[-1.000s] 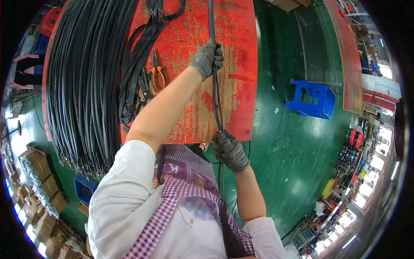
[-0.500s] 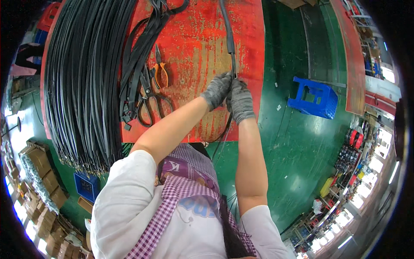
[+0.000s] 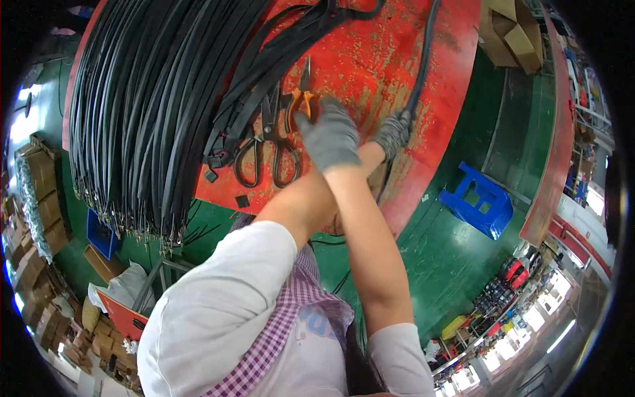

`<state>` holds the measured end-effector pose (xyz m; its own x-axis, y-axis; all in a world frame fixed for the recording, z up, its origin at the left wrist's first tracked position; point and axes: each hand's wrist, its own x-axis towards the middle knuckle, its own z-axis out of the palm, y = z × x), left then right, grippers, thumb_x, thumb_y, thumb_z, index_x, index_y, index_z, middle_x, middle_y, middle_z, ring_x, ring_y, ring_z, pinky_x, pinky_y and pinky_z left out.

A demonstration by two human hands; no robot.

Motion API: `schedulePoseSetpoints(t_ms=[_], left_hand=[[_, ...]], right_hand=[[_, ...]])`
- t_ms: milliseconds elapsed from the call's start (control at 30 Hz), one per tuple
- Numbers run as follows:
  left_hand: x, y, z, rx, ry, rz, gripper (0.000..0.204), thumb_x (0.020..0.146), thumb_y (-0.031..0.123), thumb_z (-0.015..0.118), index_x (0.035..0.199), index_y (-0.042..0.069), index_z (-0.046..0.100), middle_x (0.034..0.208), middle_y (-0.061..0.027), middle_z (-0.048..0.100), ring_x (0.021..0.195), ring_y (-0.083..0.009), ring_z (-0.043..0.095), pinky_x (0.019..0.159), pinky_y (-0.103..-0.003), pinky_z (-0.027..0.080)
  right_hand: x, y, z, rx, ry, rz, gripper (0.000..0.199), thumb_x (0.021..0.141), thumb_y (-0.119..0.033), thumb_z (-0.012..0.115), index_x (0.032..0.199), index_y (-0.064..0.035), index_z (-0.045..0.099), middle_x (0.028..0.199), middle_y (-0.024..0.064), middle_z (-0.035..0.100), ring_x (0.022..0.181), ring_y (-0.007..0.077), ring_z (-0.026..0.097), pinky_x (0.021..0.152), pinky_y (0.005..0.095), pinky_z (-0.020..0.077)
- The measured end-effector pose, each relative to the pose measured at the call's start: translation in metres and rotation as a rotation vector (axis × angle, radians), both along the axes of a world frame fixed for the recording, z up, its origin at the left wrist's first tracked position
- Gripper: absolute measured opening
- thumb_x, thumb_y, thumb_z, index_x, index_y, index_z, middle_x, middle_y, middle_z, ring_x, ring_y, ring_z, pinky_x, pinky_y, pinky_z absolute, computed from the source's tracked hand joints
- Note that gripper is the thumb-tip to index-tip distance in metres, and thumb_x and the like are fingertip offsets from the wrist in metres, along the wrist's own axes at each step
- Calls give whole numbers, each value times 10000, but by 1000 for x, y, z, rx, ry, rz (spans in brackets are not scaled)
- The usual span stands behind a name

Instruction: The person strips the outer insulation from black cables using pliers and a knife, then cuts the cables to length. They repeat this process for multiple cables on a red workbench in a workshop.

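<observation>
In the head view, we see our left hand [image 3: 395, 132], in a grey glove, closed around a black cable [image 3: 423, 53] that runs from the fist to the far edge of the red table [image 3: 370, 59]. Our right hand [image 3: 327, 135] crosses over the left forearm, its fingers loosely spread above the orange-handled pliers [image 3: 301, 92]; we cannot tell if it touches them. Black scissors [image 3: 264, 145] lie just left. A big bundle of black cables [image 3: 145, 99] fills the left side.
</observation>
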<state>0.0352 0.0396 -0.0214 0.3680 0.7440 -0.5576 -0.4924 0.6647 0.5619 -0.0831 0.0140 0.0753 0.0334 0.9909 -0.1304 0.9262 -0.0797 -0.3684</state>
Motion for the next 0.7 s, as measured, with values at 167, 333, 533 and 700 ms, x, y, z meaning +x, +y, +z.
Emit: schedulePoseSetpoints(t_ms=[167, 333, 533, 700], left_hand=[[-31, -21, -1, -22, -204, -12, 181, 847, 221, 405, 953, 103, 491, 609, 9, 470, 474, -84, 431, 412, -227, 368], [-34, -44, -12, -66, -250, -22, 208, 846, 168, 399, 1017, 69, 467, 643, -19, 497, 480, -97, 449, 421, -230, 387], [-44, -44, 0, -132, -299, 145, 306, 791, 78, 479, 1090, 39, 427, 790, -64, 549, 585, -148, 515, 525, -259, 437], [-60, -29, 1, -322, -500, 12, 302, 811, 55, 435, 1112, 63, 416, 815, -65, 546, 673, -161, 531, 605, -251, 471]], right_hand=[[-18, 51, -36, -641, 85, -186, 387, 684, -270, 523, 966, -7, 491, 1001, 228, 496, 903, 324, 514, 760, 376, 426], [-8, 43, -37, -448, -88, -173, 366, 715, -281, 491, 953, -4, 504, 907, 209, 544, 850, 319, 540, 739, 375, 434], [30, 10, 1, -396, 272, -199, 205, 753, -196, 494, 847, -22, 549, 812, 165, 565, 766, 278, 555, 662, 376, 438], [100, -73, 55, -39, 936, -490, 280, 694, -86, 593, 961, -31, 528, 889, 89, 545, 850, 155, 513, 703, 254, 422]])
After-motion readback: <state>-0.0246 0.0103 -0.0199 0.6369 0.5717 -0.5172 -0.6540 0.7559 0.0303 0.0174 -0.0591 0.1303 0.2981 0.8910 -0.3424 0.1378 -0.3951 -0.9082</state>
